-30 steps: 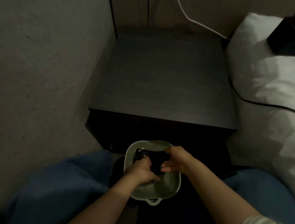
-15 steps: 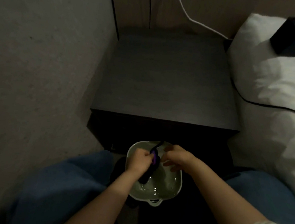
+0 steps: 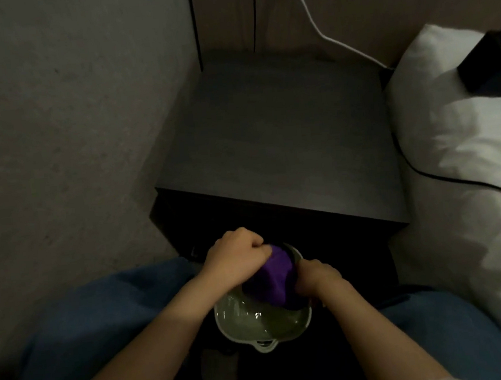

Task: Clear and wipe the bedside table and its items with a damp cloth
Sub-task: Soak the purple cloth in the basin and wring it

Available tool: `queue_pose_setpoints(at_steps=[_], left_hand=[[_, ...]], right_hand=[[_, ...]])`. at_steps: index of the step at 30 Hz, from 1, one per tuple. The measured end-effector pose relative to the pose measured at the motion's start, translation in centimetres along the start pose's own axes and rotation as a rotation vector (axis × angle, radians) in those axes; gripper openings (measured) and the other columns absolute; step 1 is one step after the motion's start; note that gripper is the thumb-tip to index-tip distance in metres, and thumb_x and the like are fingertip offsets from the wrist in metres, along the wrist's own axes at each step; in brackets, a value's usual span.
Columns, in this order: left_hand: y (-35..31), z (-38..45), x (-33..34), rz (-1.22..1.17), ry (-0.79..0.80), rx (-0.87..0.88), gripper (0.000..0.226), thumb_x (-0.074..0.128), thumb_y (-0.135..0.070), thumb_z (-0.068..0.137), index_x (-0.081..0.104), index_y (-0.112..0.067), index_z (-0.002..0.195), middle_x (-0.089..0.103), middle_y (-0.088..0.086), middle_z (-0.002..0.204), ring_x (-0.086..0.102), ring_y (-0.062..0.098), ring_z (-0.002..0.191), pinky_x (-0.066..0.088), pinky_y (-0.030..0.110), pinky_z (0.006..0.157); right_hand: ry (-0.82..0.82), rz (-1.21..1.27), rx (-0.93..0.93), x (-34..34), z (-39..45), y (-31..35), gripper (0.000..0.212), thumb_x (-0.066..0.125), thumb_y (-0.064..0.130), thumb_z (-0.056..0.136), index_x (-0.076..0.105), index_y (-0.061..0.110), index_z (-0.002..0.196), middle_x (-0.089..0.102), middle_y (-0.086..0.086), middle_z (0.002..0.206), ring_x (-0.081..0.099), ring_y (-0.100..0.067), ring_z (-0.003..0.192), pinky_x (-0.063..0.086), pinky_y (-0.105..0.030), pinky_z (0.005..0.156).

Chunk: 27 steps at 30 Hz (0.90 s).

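Before the dark bedside table (image 3: 281,144), both hands, left hand (image 3: 237,259) and right hand (image 3: 317,278), grip the purple cloth (image 3: 273,277) between them above the bowl (image 3: 264,325).

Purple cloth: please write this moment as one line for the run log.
phase: wringing | purple cloth: gripped by left hand and right hand, over bowl | bedside table: not yet wiped

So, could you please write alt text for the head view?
Both hands, left and right, grip a purple cloth over a pale bowl of water, below a dark bedside table beside a white pillow.
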<state>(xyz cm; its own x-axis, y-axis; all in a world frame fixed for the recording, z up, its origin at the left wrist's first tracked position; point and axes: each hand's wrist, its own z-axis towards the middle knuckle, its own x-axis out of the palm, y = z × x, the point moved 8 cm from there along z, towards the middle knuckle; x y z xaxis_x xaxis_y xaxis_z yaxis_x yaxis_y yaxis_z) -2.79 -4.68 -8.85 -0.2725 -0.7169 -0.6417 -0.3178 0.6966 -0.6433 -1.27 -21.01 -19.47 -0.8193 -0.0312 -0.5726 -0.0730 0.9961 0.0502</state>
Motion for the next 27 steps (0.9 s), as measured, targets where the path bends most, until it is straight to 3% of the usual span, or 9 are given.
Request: queue_pose_setpoints(at_steps=[4, 7, 9, 11, 14, 16, 19, 22, 27], left_hand=[[-1.4, -1.3, -2.1, -0.262, -0.021, 0.091, 0.025, 0.051, -0.03, 0.065, 0.052, -0.011, 0.049, 0.047, 0.0, 0.051, 0.049, 0.011, 0.055, 0.04, 0.031, 0.061], [-1.6, -1.5, -2.2, -0.3, 0.004, 0.133, 0.022, 0.051, -0.028, 0.064, 0.051, -0.017, 0.044, 0.046, -0.003, 0.048, 0.046, 0.007, 0.052, 0.036, 0.029, 0.058], [-1.0, -1.1, -1.8, -0.291, 0.032, 0.112, 0.023, 0.052, -0.028, 0.065, 0.053, -0.02, 0.044, 0.048, -0.004, 0.049, 0.048, 0.009, 0.055, 0.037, 0.03, 0.059], [-0.3, -0.5, -1.0, -0.226, 0.064, 0.09, 0.023, 0.054, -0.028, 0.069, 0.056, -0.02, 0.047, 0.051, -0.004, 0.052, 0.051, 0.012, 0.058, 0.042, 0.034, 0.061], [0.9, 0.6, 0.6, -0.045, 0.072, 0.039, 0.024, 0.055, -0.028, 0.077, 0.06, -0.013, 0.06, 0.057, 0.005, 0.061, 0.059, 0.022, 0.068, 0.05, 0.039, 0.069], [2.1, 1.1, 1.9, 0.085, 0.078, -0.01, 0.023, 0.054, -0.028, 0.085, 0.062, -0.014, 0.069, 0.064, 0.006, 0.072, 0.064, 0.024, 0.075, 0.052, 0.037, 0.069], [3.9, 1.5, 3.9, 0.34, -0.005, -0.061, 0.018, 0.05, -0.027, 0.091, 0.065, -0.018, 0.087, 0.066, 0.005, 0.091, 0.065, 0.027, 0.088, 0.051, 0.036, 0.073], [5.6, 1.5, 8.1, 0.454, 0.067, -0.09, 0.024, 0.048, -0.019, 0.093, 0.062, -0.013, 0.111, 0.063, 0.012, 0.115, 0.06, 0.032, 0.107, 0.049, 0.038, 0.084], [7.8, -0.1, 14.9, 0.636, 0.427, 0.125, 0.034, 0.05, -0.011, 0.093, 0.056, -0.006, 0.126, 0.042, 0.012, 0.141, 0.054, 0.035, 0.116, 0.046, 0.044, 0.094]], right_hand=[[0.019, -0.009, 0.005, 0.4, -0.2, -0.3, 0.049, 0.06, 0.026, 0.088, 0.049, 0.019, 0.135, 0.054, -0.009, 0.133, 0.059, -0.027, 0.117, 0.052, -0.037, 0.095], [0.048, 0.126, -0.049, -0.3, -0.2, 0.0, 0.05, 0.063, 0.019, 0.086, 0.051, 0.018, 0.134, 0.058, -0.012, 0.129, 0.064, -0.028, 0.109, 0.056, -0.036, 0.084], [0.05, 0.238, -0.175, -1.2, -0.3, 1.0, 0.056, 0.066, 0.015, 0.084, 0.049, 0.025, 0.137, 0.061, -0.01, 0.126, 0.066, -0.023, 0.099, 0.057, -0.03, 0.07], [0.016, 0.355, -0.355, -2.4, -0.7, 2.6, 0.06, 0.072, 0.012, 0.081, 0.052, 0.03, 0.135, 0.064, -0.005, 0.122, 0.064, -0.019, 0.101, 0.057, -0.03, 0.077], [-0.028, 0.462, -0.459, -3.2, -1.1, 3.8, 0.032, 0.073, 0.012, 0.082, 0.066, 0.03, 0.107, 0.069, -0.001, 0.099, 0.067, -0.017, 0.088, 0.056, -0.036, 0.084], [-0.176, 0.327, -0.429, -3.6, -0.9, 3.7, 0.014, 0.07, 0.019, 0.085, 0.069, 0.027, 0.096, 0.07, -0.001, 0.094, 0.068, -0.019, 0.089, 0.052, -0.03, 0.079], [-0.374, 0.103, -0.305, -2.8, -0.5, 3.4, 0.028, 0.061, 0.025, 0.087, 0.069, 0.023, 0.114, 0.07, -0.007, 0.112, 0.065, -0.028, 0.106, 0.05, -0.031, 0.084], [-0.294, -0.054, -0.286, 0.3, 0.4, 4.2, 0.029, 0.053, 0.022, 0.092, 0.065, 0.018, 0.118, 0.067, -0.011, 0.118, 0.063, -0.03, 0.11, 0.05, -0.035, 0.088], [-0.123, -0.354, -0.37, 5.4, 1.2, 5.0, 0.036, 0.049, 0.022, 0.096, 0.059, 0.009, 0.127, 0.057, -0.015, 0.133, 0.053, -0.031, 0.125, 0.044, -0.041, 0.1]])
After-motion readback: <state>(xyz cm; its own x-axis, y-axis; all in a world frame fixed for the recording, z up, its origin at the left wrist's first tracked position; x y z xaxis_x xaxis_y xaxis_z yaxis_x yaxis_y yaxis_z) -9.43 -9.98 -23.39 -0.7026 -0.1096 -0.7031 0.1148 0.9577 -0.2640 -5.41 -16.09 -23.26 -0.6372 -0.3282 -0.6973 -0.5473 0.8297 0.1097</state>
